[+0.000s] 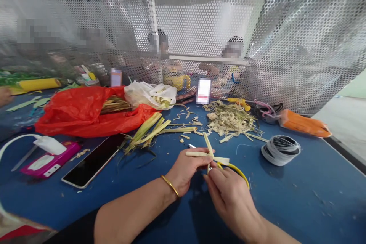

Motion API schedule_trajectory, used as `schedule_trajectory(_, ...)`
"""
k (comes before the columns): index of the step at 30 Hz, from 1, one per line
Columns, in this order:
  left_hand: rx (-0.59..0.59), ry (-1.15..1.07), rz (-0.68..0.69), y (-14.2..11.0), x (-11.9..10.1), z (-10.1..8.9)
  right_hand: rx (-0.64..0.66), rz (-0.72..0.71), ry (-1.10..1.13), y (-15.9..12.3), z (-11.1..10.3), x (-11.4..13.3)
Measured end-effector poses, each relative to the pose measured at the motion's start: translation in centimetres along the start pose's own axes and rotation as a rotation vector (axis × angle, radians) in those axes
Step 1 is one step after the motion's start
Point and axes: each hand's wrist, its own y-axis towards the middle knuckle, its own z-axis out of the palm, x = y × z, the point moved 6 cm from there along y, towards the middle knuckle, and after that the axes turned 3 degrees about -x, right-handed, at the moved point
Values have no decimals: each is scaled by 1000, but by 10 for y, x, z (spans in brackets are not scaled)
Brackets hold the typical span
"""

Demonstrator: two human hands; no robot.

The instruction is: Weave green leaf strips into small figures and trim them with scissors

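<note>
Several pale yellow-green plant strips (pixel 210 144) cross each other at my fingertips. My left hand (pixel 185 167), with a gold bangle at the wrist, pinches them near the crossing. Close against it, my right hand (pixel 231 188) is closed, its fingertips at the lower end of the same strips. A yellow loop (pixel 241 175), which looks like a scissors handle, shows beyond the right hand. A pointed metal tip (pixel 191 146) shows past the left hand. Whether these belong to one tool, and whether it is held or lies beneath, is hidden.
Behind are a heap of plant shavings (pixel 230 120), stalks (pixel 148 131), a red bag (pixel 74 112) and a lit phone (pixel 203 91). Left lie a dark phone (pixel 93 162) and a pink power strip (pixel 51 160). A wrapped roll (pixel 281 150) stands right. People sit behind the perforated screen (pixel 200 26).
</note>
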Motion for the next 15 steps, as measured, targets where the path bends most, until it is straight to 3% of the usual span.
schedule_trajectory(2,29,2,-12,1,-5,-1,-15,-26,-21,4,-8,-2)
schedule_trajectory(6,46,-32,-51,1,-12,-2,-170,-13,-255,13,-32,-17)
schedule_trajectory(10,47,11,-72,1,-8,-3,-32,-68,-392,17,-22,-26)
schedule_trajectory(15,54,217,35,3,-6,-1,69,-91,-396,14,-8,-26)
